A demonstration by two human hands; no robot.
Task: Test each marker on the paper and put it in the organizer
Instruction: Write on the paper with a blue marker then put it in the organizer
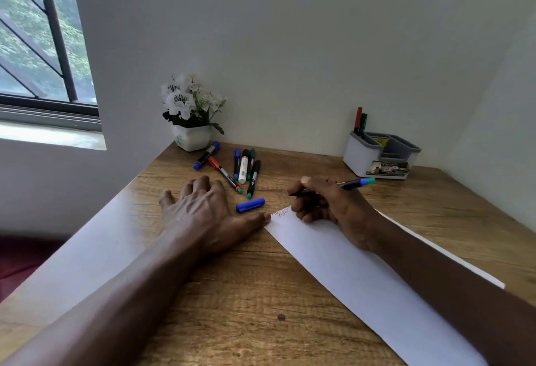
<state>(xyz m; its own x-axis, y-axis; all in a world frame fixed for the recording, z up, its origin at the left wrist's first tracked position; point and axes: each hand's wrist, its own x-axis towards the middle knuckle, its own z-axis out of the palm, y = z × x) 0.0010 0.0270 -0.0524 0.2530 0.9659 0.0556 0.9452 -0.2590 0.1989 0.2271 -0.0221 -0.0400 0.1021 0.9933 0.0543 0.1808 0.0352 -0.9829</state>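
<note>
marker [352, 184] gripped in right hand [327, 206], axis laid 9-to-3 | organizer [362, 159] sited at 1 o'clock, right hand nearer | left hand [200, 209] spread, paper [348, 272] touched

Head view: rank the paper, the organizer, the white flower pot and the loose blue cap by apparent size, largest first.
1. paper, by far
2. organizer
3. white flower pot, not counting its flowers
4. blue cap

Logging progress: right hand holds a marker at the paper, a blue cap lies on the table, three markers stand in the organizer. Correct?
Not three: the head view shows two in the organizer, a red marker and a green marker. The right hand, its held marker, the paper and the blue cap are as stated.
</note>
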